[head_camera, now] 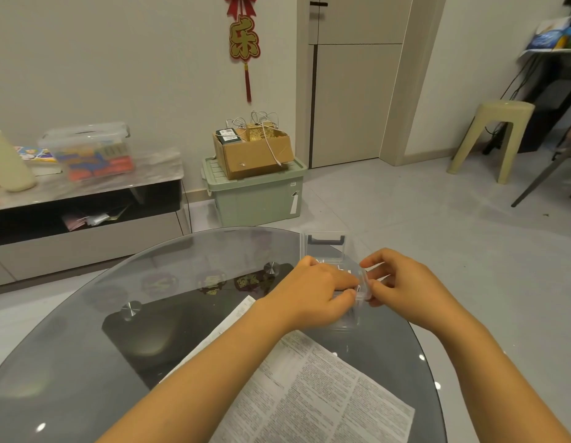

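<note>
In the head view, the left hand (316, 292) and the right hand (402, 289) are each pinching the near edge of the clear plastic box (328, 254) at the far right of the glass table (181, 266) — probably light, stiff, slick and easily cracked, so best held by its rims. The printed sheet (309, 378) is lying nearer, its text too small to read — the red wall ornament (244, 39) is showing 乐.

Small clear plastic case (362, 287) between both hands, above far edge of glass table (181, 260).

Clear plastic box (344, 276), glossy glass table (188, 276)
</note>
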`<state>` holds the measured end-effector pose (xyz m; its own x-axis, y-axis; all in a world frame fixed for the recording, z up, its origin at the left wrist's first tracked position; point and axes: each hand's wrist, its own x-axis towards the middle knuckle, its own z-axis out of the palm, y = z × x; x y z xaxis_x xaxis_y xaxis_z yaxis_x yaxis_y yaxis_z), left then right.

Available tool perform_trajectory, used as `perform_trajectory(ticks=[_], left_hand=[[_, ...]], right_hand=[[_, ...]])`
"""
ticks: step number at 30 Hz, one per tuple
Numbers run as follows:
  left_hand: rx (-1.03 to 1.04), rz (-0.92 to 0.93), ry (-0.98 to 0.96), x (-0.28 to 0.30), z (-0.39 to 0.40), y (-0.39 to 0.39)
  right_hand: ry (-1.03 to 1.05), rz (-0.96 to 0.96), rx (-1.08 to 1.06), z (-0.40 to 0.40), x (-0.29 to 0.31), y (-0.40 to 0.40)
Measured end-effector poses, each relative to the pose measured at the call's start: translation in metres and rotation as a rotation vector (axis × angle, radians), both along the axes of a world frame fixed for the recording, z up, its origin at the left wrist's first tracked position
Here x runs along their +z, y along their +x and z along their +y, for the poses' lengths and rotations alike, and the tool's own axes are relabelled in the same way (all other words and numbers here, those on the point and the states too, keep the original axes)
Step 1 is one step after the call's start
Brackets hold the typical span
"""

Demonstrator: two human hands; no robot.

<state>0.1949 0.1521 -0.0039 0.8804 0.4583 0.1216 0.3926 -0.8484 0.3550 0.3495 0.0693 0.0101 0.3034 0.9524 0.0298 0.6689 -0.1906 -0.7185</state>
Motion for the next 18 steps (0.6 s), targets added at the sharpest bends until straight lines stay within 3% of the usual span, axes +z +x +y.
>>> perform_trajectory(ticks=[6,14,18], left_hand=[[-0.07,0.145,0.077,0.003,0.005,0.0],[0.037,0.257,-0.011,0.008,-0.001,0.001],[0.076,0.133,-0.102,0.008,-0.006,-0.004]], right_hand=[[-0.008,0.06,0.029,0.003,-0.003,-0.001],[-0.007,0.006,0.043,0.002,-0.007,-0.001],[0.008,-0.062,0.05,-0.001,-0.009,-0.003]])
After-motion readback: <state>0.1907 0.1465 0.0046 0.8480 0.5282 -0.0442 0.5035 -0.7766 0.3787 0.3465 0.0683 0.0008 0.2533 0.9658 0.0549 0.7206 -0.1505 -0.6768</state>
